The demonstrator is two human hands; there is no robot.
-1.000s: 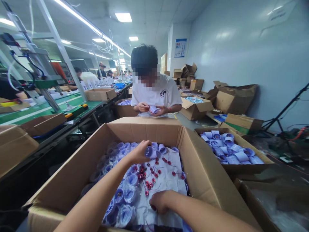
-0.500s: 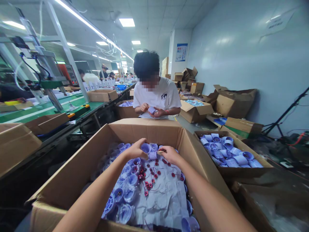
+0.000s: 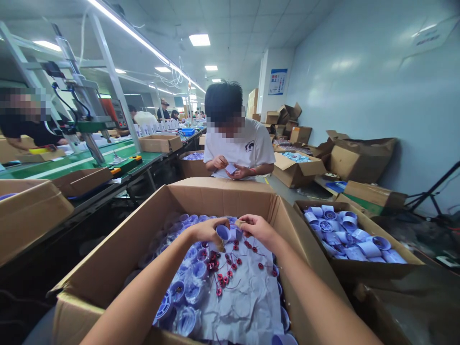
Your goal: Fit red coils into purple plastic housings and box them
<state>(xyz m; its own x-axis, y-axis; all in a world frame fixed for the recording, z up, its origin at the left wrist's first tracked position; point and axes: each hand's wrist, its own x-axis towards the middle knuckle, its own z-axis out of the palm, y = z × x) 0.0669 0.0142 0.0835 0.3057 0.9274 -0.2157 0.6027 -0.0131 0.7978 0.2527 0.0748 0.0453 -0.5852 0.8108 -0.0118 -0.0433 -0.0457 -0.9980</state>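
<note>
My left hand (image 3: pixel 210 229) is closed round a lavender plastic cup (image 3: pixel 223 233), tilted so its round opening partly faces me. Just to its right, my right hand (image 3: pixel 258 228) pinches a small tan piece (image 3: pixel 240 223) beside the cup; its kind is too small to tell. Below both hands, several small red ring-shaped parts with thin wire leads (image 3: pixel 223 280) lie on a crumpled sheet of grey-white paper (image 3: pixel 247 306). More lavender cups (image 3: pixel 194 287), some in clear plastic wrap, fill the left side of the large cardboard box (image 3: pixel 219 194).
Right of the box stands a shallow carton (image 3: pixel 388 270) full of lavender cups. Across from me a person in a white shirt (image 3: pixel 239 148) holds a similar part. A green conveyor line (image 3: pixel 86 158) with a press (image 3: pixel 84 110) runs at the left.
The camera view has swung slightly left, so things appear farther right. My hands have tilted the cup a little, and both stay close to it.
</note>
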